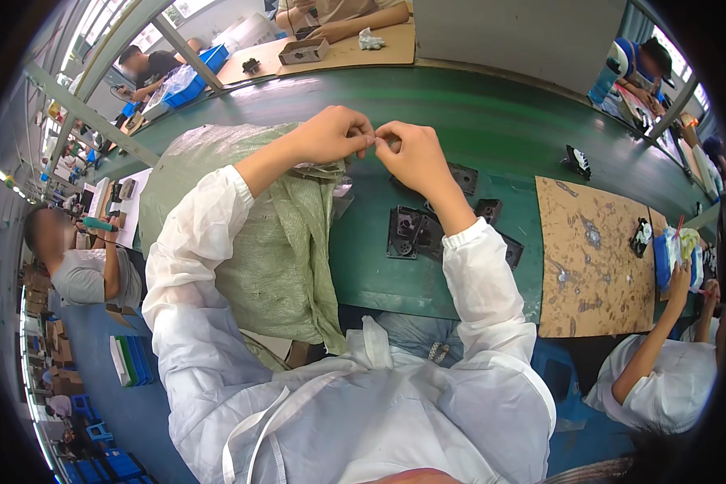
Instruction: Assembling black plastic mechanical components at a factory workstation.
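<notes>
A factory assembly line: a long green conveyor belt (476,113) crosses the frame's middle, black plastic parts (415,232) lie on it, and workers sit at cardboard-topped benches (593,258) at right and top.

One green woven sack (274,242) lies on the table (476,113); about five black plastic parts (415,232) cluster right of it, partly hidden; two brown cardboard sheets (593,258).

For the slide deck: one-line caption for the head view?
Left hand and right hand pinch a small part above green belt.
</notes>
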